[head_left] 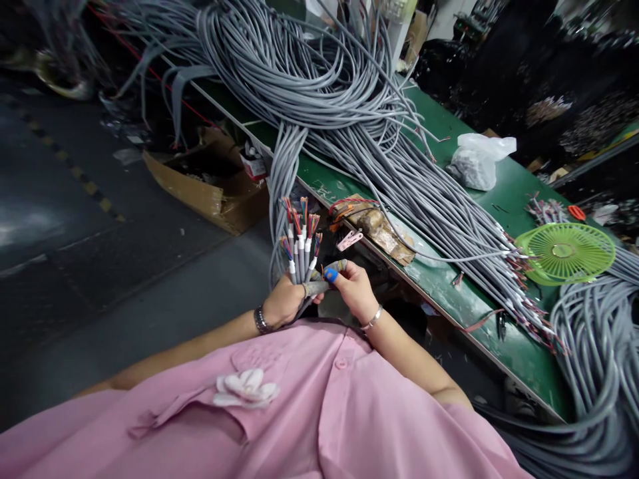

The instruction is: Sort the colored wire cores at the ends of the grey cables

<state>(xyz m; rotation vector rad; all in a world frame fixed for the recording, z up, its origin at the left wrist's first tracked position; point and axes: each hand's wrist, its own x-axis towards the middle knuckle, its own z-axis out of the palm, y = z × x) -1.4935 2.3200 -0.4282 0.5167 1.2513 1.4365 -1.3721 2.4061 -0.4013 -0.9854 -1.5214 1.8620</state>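
My left hand (283,301) is closed around a bundle of grey cables (301,256). Their ends stick up above the fist, with white sleeves and bare coloured wires (303,219) fanned out. A grey wrap covers a finger of that hand. Close beside it, my right hand (353,289) is bent in a pinch, with a blue cover on the thumb tip and a grey wrap on the index finger. Whatever lies between those fingertips is too small to make out. More grey cables (284,159) hang down over the table edge behind the bundle.
A large coil of grey cable (299,86) covers much of the green table (474,359). Also on it are a green fan (564,253), a plastic bag (476,163) and a taped cardboard piece (384,233) with a pink clip (350,240). A cardboard box (214,193) stands left.
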